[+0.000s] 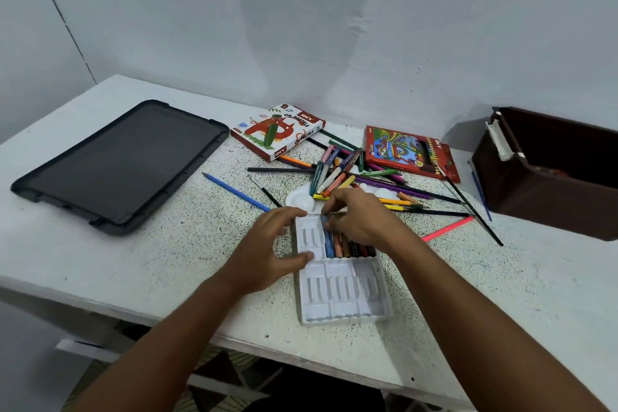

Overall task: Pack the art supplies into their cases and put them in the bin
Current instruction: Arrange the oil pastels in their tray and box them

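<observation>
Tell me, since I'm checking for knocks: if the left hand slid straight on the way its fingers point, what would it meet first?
The left hand points right, across the white tray it steadies. It would likely first meet the row of pastels in the tray's upper half, then the right hand; depth is hard to judge.

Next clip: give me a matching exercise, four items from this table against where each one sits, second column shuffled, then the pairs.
Items
1. black lid
2. brown bin
3. oil pastels box
4. white tray

Places
A. right end of the table
B. near edge, under both hands
C. left part of the table, lying flat
D. by the wall, behind the heap of loose pens

Pairs: 1-C, 2-A, 3-D, 4-B
</observation>
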`<state>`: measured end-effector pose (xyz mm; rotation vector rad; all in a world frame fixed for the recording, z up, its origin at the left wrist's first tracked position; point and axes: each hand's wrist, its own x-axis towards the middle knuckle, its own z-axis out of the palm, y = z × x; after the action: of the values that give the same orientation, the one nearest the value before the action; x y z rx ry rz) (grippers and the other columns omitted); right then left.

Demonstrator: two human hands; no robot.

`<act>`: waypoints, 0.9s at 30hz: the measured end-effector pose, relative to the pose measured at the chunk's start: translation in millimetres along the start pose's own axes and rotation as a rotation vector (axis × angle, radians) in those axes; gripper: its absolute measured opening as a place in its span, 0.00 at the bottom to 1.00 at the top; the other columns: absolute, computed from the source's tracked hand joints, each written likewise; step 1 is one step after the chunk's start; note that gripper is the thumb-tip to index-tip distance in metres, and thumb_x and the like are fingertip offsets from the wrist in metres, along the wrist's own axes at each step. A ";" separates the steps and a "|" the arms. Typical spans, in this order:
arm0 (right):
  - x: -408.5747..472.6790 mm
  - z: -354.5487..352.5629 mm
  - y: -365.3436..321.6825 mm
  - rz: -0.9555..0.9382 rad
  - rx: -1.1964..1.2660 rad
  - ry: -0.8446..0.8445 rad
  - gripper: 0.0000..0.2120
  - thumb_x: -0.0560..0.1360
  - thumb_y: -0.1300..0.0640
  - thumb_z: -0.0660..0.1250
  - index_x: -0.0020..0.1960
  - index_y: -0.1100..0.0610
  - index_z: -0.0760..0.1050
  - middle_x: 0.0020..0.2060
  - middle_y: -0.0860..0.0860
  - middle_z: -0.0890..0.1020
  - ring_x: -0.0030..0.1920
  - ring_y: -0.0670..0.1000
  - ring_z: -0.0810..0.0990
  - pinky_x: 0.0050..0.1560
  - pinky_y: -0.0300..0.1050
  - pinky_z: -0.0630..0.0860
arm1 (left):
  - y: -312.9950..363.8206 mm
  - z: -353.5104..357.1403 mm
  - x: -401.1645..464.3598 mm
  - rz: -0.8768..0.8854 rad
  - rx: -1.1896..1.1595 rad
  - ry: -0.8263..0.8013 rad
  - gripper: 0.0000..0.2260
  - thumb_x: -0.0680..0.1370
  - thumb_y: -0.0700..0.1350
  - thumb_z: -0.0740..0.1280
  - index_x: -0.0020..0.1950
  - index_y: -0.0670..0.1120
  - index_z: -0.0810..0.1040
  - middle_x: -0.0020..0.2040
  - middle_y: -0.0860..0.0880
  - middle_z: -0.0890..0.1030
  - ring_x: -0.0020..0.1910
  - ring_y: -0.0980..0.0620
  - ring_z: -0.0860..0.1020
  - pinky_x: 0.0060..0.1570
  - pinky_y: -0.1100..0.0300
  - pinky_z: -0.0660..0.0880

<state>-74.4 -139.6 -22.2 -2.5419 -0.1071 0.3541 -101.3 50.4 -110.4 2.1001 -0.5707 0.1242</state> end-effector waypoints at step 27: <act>9.8 1.3 9.1 0.104 0.086 -0.023 0.22 0.72 0.55 0.73 0.62 0.50 0.70 0.54 0.50 0.78 0.52 0.54 0.78 0.50 0.48 0.77 | 3.2 11.0 48.5 0.053 0.230 0.048 0.14 0.79 0.47 0.61 0.53 0.40 0.81 0.45 0.44 0.81 0.44 0.49 0.76 0.45 0.56 0.74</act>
<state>-65.3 -145.1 -30.5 -2.4640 0.0308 0.4192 -61.1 23.0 -99.6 2.2982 -0.6069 0.2808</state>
